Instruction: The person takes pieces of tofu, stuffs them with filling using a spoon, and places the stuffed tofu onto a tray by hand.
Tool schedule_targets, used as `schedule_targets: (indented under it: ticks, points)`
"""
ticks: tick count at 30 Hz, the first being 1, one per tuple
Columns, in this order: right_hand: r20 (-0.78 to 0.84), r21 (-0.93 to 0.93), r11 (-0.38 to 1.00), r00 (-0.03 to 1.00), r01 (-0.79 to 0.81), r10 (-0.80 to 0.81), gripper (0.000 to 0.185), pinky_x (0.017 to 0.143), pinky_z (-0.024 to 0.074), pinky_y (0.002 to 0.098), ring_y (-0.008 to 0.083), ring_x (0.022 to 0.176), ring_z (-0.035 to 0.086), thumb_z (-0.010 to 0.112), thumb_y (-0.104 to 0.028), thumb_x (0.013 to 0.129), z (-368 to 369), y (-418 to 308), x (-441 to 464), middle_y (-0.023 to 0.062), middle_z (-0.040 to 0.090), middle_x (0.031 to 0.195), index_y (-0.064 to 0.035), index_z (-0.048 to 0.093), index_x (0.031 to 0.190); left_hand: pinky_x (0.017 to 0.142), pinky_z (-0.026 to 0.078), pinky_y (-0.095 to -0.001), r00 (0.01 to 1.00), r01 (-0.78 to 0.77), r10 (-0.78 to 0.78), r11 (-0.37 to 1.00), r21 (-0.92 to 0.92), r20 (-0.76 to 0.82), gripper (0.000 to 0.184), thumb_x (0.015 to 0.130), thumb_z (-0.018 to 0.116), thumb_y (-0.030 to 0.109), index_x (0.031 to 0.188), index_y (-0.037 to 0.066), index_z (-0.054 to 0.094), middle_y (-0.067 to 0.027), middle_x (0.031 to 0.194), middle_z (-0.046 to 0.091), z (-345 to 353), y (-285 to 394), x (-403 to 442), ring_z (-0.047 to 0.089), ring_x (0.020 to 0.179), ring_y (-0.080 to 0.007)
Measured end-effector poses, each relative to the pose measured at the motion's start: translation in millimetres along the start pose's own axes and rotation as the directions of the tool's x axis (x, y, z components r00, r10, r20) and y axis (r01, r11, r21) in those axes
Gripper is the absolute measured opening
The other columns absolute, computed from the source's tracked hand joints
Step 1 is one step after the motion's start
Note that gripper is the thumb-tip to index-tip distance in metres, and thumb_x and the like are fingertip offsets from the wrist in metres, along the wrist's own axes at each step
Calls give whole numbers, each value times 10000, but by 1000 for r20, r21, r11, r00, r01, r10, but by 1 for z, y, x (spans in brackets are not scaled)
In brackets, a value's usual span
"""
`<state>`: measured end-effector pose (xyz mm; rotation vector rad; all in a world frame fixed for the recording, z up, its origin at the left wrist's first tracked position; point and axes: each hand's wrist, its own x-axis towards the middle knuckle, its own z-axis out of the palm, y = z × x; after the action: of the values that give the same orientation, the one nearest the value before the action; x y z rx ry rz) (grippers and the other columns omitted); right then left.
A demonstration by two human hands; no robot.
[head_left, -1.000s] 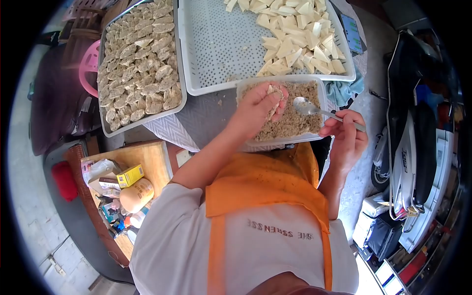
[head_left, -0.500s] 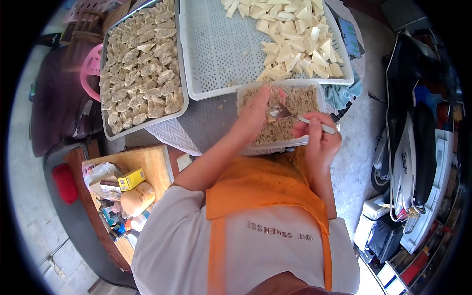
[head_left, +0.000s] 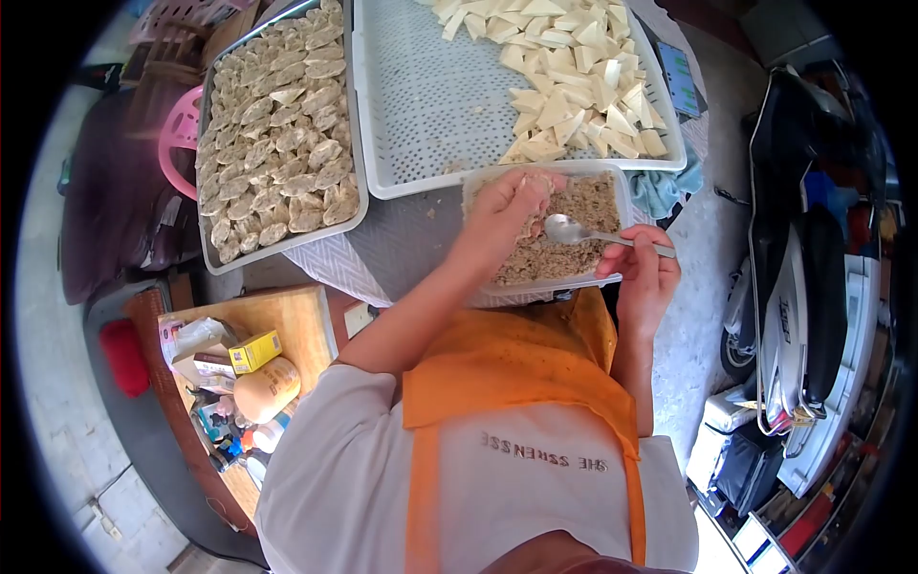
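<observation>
My left hand is closed around a pale, filling-smeared piece over the left part of a clear plastic tub. Crumbly brownish filling covers the inside of that tub. Between the fingers of my right hand, at the tub's right edge, is the handle of a metal spoon. The spoon's bowl is over the filling, just right of my left hand. Beyond the tub, pale cut triangular pieces lie in a perforated white tray.
At the left, a tray holds rows of filled pieces. A blue-green cloth lies right of the tub. A wooden table at lower left carries a yellow box and bottles. A motor scooter stands at the right.
The spoon moved left to my left hand, then drew back slightly right. My left hand opened somewhat and has closed round the piece again.
</observation>
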<state>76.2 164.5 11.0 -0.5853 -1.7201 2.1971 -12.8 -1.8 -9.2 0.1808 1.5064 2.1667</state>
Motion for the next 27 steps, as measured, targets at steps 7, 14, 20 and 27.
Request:
schedule_targets:
  ticks: [7,14,20,27]
  points:
    - [-73,-141,985,992,97,-108,156,508,498,247,147,529,592,451,-109,937,-2,3,7,101,613,688,3,557,915,463,341,-220,995,97,-96,993,-63,23,276,963,420,235,820,29,534,-21,674,477,5,8,-8,418,534,-101]
    - [83,-239,951,980,198,-183,127,495,470,207,95,531,585,476,-69,926,11,15,10,79,623,677,17,569,916,371,278,-228,969,239,-210,930,-279,131,407,961,422,339,656,72,451,-10,555,426,-8,-1,-4,365,437,-93]
    - [117,-275,946,982,174,-147,142,486,478,212,103,528,596,476,-73,926,17,21,10,75,623,667,22,581,912,345,222,-238,949,314,-317,941,-128,-3,444,970,368,303,573,105,378,11,490,374,7,18,-8,296,378,-96]
    - [103,-273,946,983,172,-149,140,490,483,212,107,532,601,472,-64,925,17,20,8,85,628,674,22,583,926,343,253,-218,979,201,-192,951,-234,64,404,971,357,309,695,52,499,-19,577,483,-2,6,-6,350,407,-96]
